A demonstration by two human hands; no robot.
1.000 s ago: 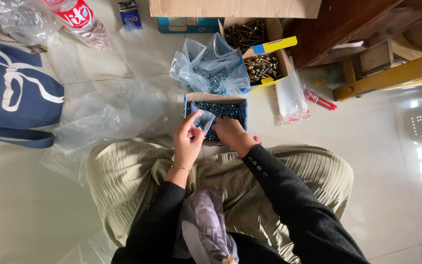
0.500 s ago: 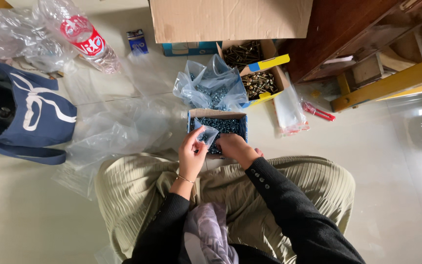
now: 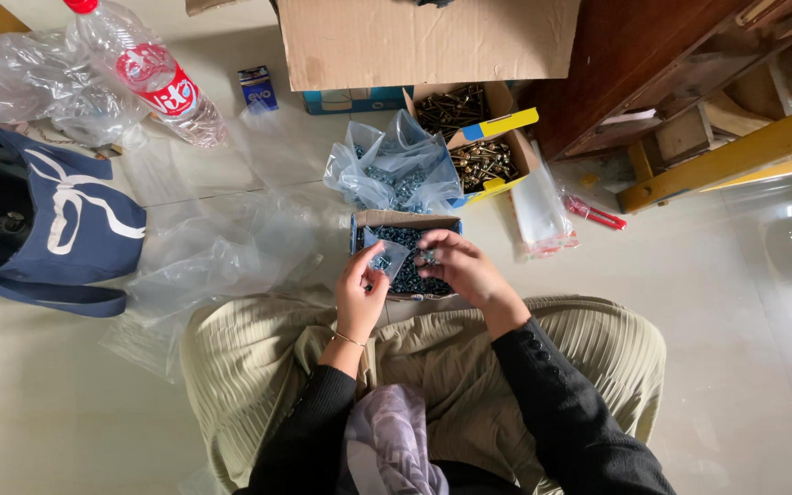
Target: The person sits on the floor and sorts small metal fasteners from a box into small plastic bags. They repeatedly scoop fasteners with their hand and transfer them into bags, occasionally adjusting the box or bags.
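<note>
Glossy pale tile floor (image 3: 744, 302), person sitting on it in a ribbed khaki skirt, stuff spread all around. Biggest thing is the plain brown cardboard carton (image 3: 428, 41) up top, then the navy cloth tote with a white bow print (image 3: 48, 220) on the left and loose sheets of clear plastic (image 3: 222, 247) between them.

Next, a clear plastic bottle with a red label and red cap (image 3: 153, 78), a clear bag of grey screws (image 3: 396, 174), and a small yellow-flapped box of brassy screws (image 3: 478, 151).

Right at the knees sits a small blue-edged cardboard box of dark screws (image 3: 410, 252), looking pretty full, so I'd say lots left to bag. Left hand (image 3: 359, 293) pinches a small clear plastic pouch (image 3: 387, 261) over that box; right hand (image 3: 465, 270) has fingertips closed on what looks like a few screws at the pouch's mouth.
</note>
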